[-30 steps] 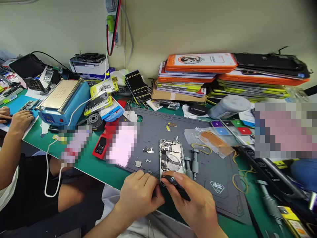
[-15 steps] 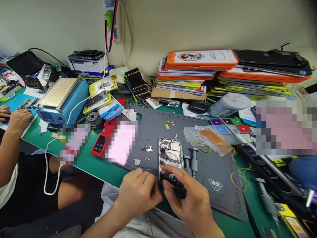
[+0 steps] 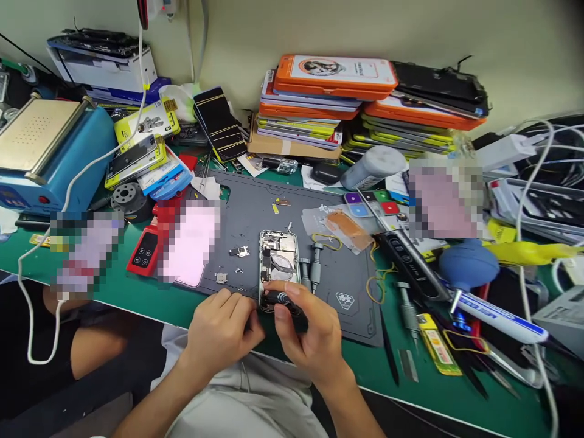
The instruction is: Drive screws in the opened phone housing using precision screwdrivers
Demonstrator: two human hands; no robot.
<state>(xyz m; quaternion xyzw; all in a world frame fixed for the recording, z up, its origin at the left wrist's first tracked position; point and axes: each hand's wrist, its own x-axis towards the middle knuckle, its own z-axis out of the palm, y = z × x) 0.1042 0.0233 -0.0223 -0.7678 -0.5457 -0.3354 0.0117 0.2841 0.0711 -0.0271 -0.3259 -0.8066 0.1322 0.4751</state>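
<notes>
An opened phone (image 3: 279, 258) with bare inner parts lies on the dark grey work mat (image 3: 255, 201). My right hand (image 3: 314, 325) bends over its lower end, thumb and fingertips curled around a dark piece (image 3: 283, 298) with white curved marks. Whether that piece is part of the phone I cannot tell. Beside the phone's lower left corner, my left hand (image 3: 223, 325) is closed, thumb against the curled fingers; what it may hold is hidden. Several small metal phone parts (image 3: 239, 250) lie left of the phone. Two grey screwdrivers (image 3: 316, 261) stand close on its right.
At left are a blue heating plate machine (image 3: 55, 158) and a red device (image 3: 143, 252). Stacked orange boxes (image 3: 337, 79) line the wall. To the right lie a black pen-like tool (image 3: 410, 264), a blue air blower (image 3: 469, 264) and another screwdriver (image 3: 407, 313). A white cable (image 3: 27, 304) hangs over the edge.
The view has swung to the right, so everything shifts left and more of the right-hand bench shows. Both hands keep nearly the same pose at the phone.
</notes>
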